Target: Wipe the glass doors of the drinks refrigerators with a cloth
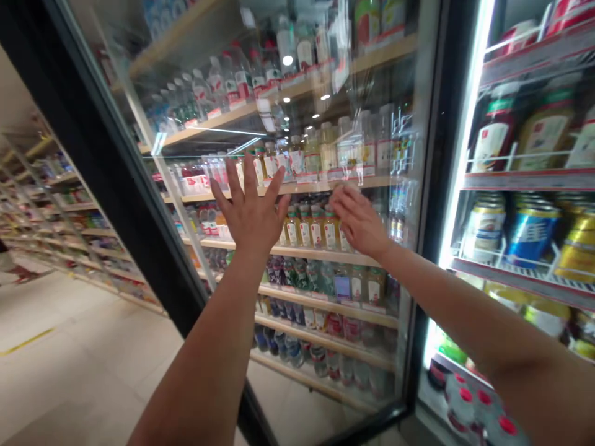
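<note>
Both my hands rest flat on the glass door (381, 80) of a drinks cooler, which stands swung open. My left hand (251, 207) has its fingers spread wide against the pane and holds nothing. My right hand (360, 222) lies a little to the right on the same pane, fingers stretched out and slightly blurred, also holding nothing. Through the glass show store shelves with several rows of bottled drinks (309, 226).
The door's black frame (106, 161) runs diagonally at left. At right the lit cooler interior holds wire shelves (525, 179) with cans (527, 229) and bottles. Red-capped bottles (465, 399) stand at the bottom. A tiled aisle floor (69, 347) and more shelving lie at left.
</note>
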